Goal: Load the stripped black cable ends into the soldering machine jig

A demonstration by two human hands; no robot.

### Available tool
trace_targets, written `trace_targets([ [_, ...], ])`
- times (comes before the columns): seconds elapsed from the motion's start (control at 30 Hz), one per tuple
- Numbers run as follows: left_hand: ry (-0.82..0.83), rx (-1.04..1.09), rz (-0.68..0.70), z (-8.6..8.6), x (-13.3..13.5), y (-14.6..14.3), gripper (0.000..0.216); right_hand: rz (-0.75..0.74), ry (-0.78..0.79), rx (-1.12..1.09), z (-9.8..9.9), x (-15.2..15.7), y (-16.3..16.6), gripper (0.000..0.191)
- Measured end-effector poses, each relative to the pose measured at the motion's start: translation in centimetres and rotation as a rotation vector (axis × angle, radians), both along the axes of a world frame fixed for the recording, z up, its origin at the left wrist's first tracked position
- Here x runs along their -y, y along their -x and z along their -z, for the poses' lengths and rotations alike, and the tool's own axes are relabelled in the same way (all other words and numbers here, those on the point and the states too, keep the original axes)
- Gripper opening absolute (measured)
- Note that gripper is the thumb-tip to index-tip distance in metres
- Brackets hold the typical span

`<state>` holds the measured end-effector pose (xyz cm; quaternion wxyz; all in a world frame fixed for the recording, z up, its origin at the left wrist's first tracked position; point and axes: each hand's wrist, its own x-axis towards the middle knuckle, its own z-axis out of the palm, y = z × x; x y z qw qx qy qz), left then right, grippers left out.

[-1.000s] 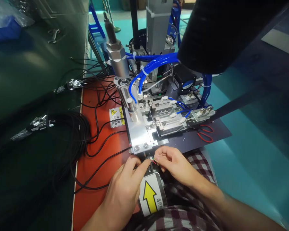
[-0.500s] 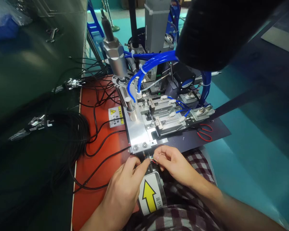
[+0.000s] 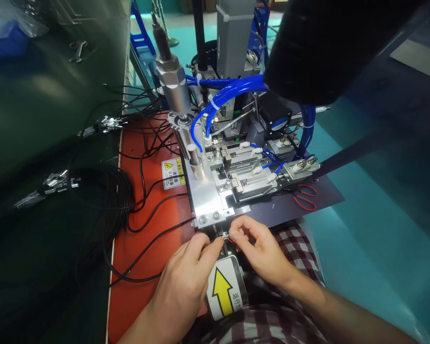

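Thumb and finger of the left hand [image 3: 184, 272] pinch together, seemingly on thin coloured wires [image 3: 228, 238], though they're tiny from here; the right hand [image 3: 260, 248] nips them from the right. The wires sit just on the near side of the metal plate [image 3: 208, 203], beyond the arrow label [image 3: 236, 279]. Red-handled scissors [image 3: 310, 207] lie farther right.

Thin coloured wires [image 3: 230, 239] in a two-handed pinch

Red and green show among the fine, short strands, bunched in the narrow gap between the left hand [image 3: 186, 272] and the right hand [image 3: 257, 248]. A tiny pale piece [image 3: 225, 235] sits beside the left thumb's tip, too small to make out.
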<state>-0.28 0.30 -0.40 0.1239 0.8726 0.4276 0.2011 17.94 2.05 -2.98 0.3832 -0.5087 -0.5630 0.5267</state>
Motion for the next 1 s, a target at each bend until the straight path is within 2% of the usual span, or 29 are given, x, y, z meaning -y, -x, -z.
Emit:
trace_targets([
  [0.23,0.084,-0.018,-0.012,0.3,0.5,0.3,0.043,0.022,-0.056,0.044,0.4,0.2,0.2,0.015],
  [0.57,0.006,0.002,-0.008,0.0,0.1,0.0,0.039,0.021,0.063,0.036,-0.3,0.2,0.2,0.016],
  [0.87,0.061,-0.034,-0.015,0.2,0.4,0.3,0.042,0.014,0.122,-0.015,-0.6,0.1,0.2,0.017],
  [1.0,0.036,-0.019,-0.014,0.1,0.3,0.2,0.042,0.009,0.135,-0.019,-0.6,0.0,0.2,0.017],
])
